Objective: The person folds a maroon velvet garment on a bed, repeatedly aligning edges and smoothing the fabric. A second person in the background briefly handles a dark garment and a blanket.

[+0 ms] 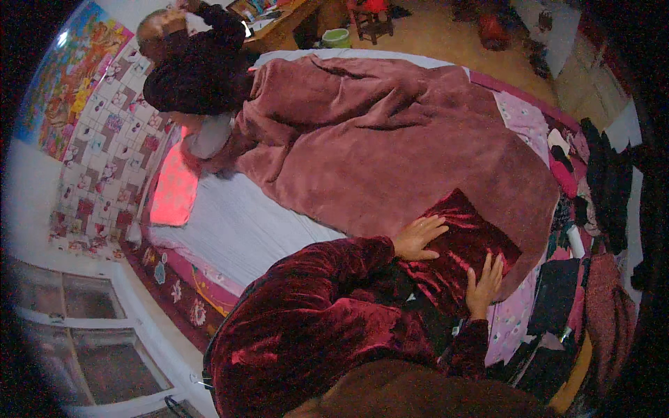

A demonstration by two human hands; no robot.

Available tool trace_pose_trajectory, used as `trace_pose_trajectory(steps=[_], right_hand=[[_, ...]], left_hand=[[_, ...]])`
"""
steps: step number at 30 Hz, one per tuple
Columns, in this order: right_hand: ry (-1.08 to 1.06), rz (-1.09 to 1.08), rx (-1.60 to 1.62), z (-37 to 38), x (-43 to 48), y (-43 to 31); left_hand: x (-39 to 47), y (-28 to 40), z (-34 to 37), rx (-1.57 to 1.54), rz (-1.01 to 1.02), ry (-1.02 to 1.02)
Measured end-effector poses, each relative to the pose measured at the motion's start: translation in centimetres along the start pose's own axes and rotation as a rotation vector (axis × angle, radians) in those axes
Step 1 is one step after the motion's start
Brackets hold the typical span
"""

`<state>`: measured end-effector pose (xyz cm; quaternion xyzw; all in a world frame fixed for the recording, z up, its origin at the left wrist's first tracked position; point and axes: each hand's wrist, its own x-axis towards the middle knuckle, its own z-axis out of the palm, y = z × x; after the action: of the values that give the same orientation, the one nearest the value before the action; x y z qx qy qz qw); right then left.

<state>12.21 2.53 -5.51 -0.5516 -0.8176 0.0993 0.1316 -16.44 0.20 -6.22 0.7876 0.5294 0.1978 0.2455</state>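
A folded piece of dark red velvet cloth (460, 224) lies before me on a brownish-pink plush blanket (376, 167). One of its corners points up the picture, towards the middle of the bed. My left hand (420, 237) rests palm down on its left part, fingers spread and pointing right. On the right side, my right hand (486, 285) touches the cloth near its edge, with the fingers apart. Neither hand grips anything. Both my sleeves are dark red velvet too. My forearm and body hide some of the near side of the cloth.
Another person (193, 78) in dark clothes sits at the head of the bed. A bright pink pillow (175, 188) and a white sheet (245, 224) lie at the left. Clothes (556, 292) pile along the right edge. Beyond stand a green bin (336, 38) and a stool (373, 23).
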Motion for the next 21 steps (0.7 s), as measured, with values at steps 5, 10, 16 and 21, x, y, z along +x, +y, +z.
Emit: trace_pose_trajectory(steps=[5, 10, 16, 21], right_hand=[[0.071, -0.012, 0.064, 0.2, 0.0, 0.2], [0.064, 0.119, 0.138, 0.8, -0.7, 1.1], [0.050, 0.178, 0.255, 0.6, -3.4, 1.9], [-0.023, 0.323, 0.371, -0.3, -7.1, 3.2]], left_hand=[[0.2, -0.3, 0.5, -0.002, 0.046, 0.076], [0.0, -0.2, 0.6, -0.009, 0.020, 0.035], [-0.2, -0.3, 0.6, -0.034, 0.027, 0.046], [-0.9, -1.4, -0.1, -0.028, -0.056, -0.022]])
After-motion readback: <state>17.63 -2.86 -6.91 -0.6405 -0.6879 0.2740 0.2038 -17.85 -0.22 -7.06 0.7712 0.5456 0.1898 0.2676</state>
